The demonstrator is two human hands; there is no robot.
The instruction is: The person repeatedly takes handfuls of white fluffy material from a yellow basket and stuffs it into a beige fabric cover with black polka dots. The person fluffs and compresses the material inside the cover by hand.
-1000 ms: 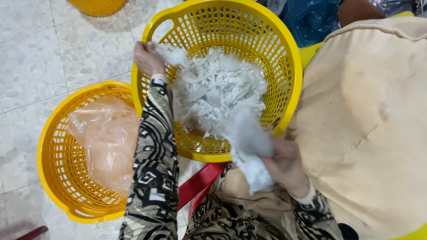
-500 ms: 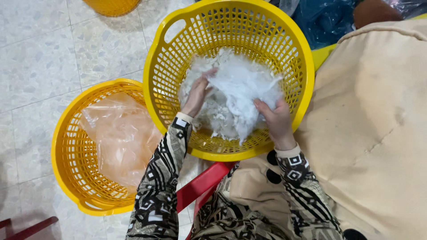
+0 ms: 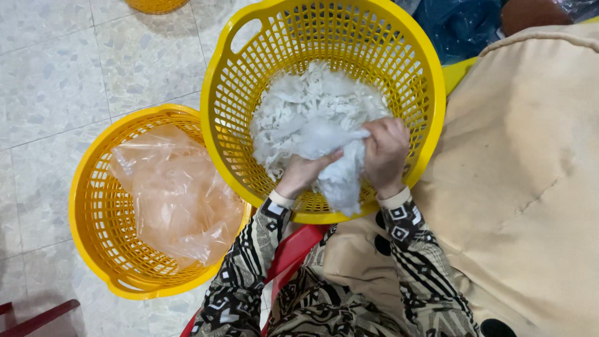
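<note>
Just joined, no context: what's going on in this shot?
A person has both hands in a yellow basket that holds a heap of white fluffy material. The left hand and right hand both grip a clump of it at the near side. A second yellow basket on the tiled floor holds a clear plastic bag.

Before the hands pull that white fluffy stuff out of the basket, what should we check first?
1. Left hand grips the white fluffy stuff: ok.
2. Right hand grips it too: ok.
3. Stuff sits inside the upper yellow basket, none over the rim: ok.
4. Lower yellow basket stands beside it with a clear plastic bag inside: ok.
5. Stuff free of snags in the basket holes: cannot tell.
</note>
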